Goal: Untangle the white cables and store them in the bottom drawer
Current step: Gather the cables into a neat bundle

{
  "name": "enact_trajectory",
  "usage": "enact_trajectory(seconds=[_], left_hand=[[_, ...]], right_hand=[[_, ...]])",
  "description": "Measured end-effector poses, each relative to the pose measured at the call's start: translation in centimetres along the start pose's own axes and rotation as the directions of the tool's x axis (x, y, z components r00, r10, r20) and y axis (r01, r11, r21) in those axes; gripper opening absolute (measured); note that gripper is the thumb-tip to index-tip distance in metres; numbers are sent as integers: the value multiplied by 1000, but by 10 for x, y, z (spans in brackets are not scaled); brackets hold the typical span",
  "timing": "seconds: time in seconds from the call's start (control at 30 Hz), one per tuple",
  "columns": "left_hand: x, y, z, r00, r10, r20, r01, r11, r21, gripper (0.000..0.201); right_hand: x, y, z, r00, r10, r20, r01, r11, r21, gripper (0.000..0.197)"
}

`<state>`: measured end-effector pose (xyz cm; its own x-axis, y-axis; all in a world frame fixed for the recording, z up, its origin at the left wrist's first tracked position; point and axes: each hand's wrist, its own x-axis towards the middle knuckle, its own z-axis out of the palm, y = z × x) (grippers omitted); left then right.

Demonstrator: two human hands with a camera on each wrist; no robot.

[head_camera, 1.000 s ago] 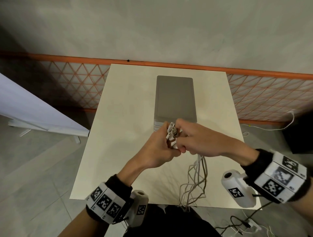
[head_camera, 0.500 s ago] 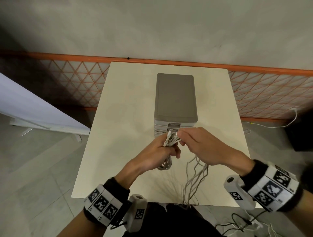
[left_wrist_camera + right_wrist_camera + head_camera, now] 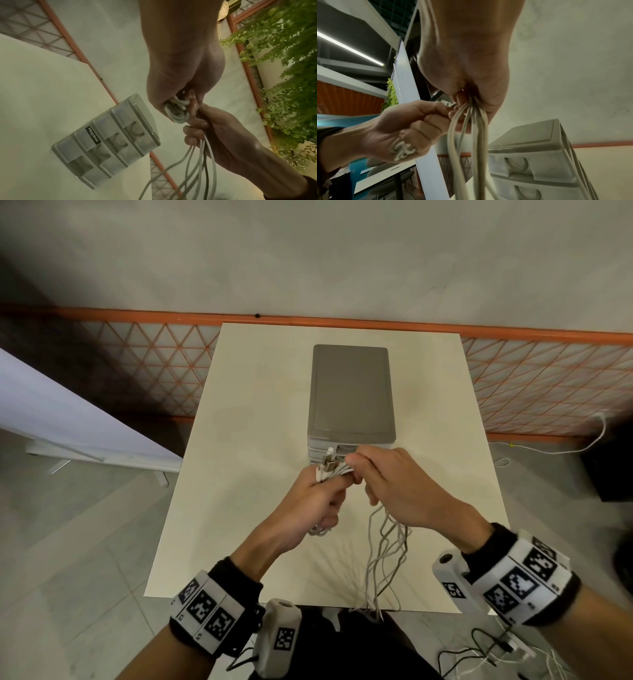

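Observation:
Several white cables (image 3: 387,549) hang in a bundle over the table's near edge. My left hand (image 3: 318,498) grips a coiled part of the bundle (image 3: 176,112), with plug ends (image 3: 327,465) sticking out above the fist and loops (image 3: 402,150) below it. My right hand (image 3: 390,484) grips the same cables (image 3: 471,129) just to the right, and the loose strands fall from it. A grey drawer unit (image 3: 351,395) with several closed drawers (image 3: 109,147) stands on the table just beyond both hands.
The cream table (image 3: 239,474) fills the middle of the head view, with an orange lattice fence (image 3: 144,364) behind it. A white board (image 3: 68,429) leans at the left. More cables (image 3: 496,652) lie on the floor at the lower right.
Both hands have shifted slightly. The left hand now holds more coiled cable, with loops showing below its fist, and the plug ends point up and to the left.

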<state>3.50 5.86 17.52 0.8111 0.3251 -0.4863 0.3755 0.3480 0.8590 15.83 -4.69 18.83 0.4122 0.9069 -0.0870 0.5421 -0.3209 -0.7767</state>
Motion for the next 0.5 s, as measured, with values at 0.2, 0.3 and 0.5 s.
enact_trajectory(seconds=[0.2, 0.3, 0.5], left_hand=[[-1, -3, 1, 994, 73, -80, -75, 997, -23, 30], [-5, 1, 3, 982, 146, -123, -150, 988, -30, 36], [-9, -3, 2, 947, 187, -260, -225, 966, -125, 52]], right_hand=[[9, 4, 6, 985, 55, -166, -19, 977, 211, 31], [1, 8, 19, 985, 34, -168, 19, 952, 304, 31], [-24, 25, 52, 983, 79, -166, -30, 959, 282, 43]])
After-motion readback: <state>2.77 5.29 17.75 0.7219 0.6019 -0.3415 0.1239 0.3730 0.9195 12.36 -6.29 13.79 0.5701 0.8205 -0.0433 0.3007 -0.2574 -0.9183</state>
